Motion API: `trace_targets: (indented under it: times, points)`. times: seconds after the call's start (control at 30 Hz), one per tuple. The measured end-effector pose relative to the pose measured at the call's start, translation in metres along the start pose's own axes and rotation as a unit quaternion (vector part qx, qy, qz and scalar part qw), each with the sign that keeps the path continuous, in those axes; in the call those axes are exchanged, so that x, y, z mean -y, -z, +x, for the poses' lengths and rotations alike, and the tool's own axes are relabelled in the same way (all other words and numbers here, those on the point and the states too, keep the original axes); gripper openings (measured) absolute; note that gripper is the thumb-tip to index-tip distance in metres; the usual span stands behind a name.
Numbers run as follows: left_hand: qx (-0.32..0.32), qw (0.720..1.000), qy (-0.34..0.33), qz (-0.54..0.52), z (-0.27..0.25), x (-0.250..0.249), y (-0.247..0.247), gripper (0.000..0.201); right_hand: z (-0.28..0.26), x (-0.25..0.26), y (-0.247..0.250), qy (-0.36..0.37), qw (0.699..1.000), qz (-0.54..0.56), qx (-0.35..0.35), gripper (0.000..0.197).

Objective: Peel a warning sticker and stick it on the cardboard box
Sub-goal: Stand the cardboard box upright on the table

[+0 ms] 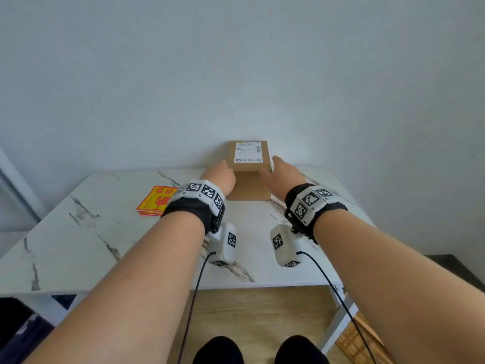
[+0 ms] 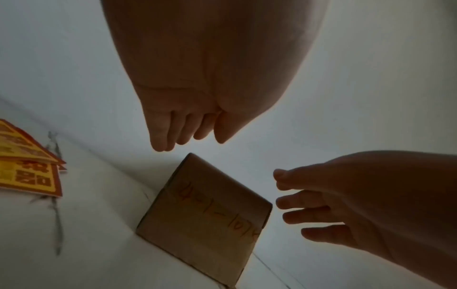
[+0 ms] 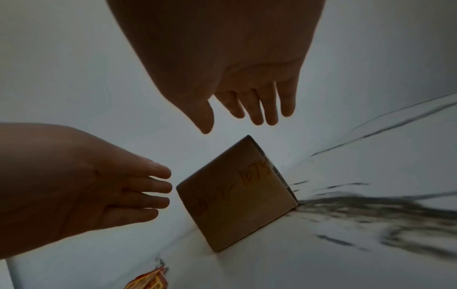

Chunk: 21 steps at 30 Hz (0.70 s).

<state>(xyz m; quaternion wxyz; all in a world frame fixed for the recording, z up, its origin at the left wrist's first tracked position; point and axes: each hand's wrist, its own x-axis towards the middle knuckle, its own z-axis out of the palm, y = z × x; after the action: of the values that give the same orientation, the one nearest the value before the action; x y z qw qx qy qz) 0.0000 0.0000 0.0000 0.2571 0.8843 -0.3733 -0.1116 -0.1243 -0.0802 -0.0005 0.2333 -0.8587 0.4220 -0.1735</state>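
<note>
Brown rectangular cardboard box (image 1: 248, 170) stands at far edge of white marble-patterned table (image 1: 78, 232), against wall. Left hand (image 1: 220, 177) and right hand (image 1: 284, 172) flank box, fingers straight and spread, empty; contact with box unclear. Stack of yellow-red warning stickers (image 1: 157, 201) lies left, partly hidden behind left wrist. Red handwriting on box front illegible.

The plain brown rectangular cardboard box (image 1: 249, 177), at the centre of the head view, carries a white shipping label (image 1: 248, 152) printed in black on top and orange handwriting on its front face. At left centre, the stack of yellow warning stickers (image 1: 157, 201) shows red borders and red characters. The white marble-patterned tabletop (image 1: 86, 232) has grey-black veins.
</note>
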Motion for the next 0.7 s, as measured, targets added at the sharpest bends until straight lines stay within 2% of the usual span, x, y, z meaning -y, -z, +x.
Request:
trace_targets:
  times: [0.2,0.33,0.53,0.7]
  points:
    - [0.009,1.0,0.007,-0.008,0.017,0.0,-0.012,0.037,0.028,-0.008,-0.019,-0.038,0.998,0.03,0.037,0.039]
    - [-0.021,1.0,0.014,0.008,0.019,0.006,-0.016,0.039,0.031,-0.011,-0.025,-0.075,0.996,0.039,0.004,0.046]
    - [-0.006,0.999,0.029,-0.011,0.007,0.015,-0.018,0.044,0.016,-0.009,-0.02,-0.08,0.996,0.019,0.036,0.033]
    - [-0.007,0.999,0.015,-0.028,-0.013,0.015,-0.014,0.032,-0.002,-0.007,-0.017,-0.091,0.994,0.058,0.021,0.027]
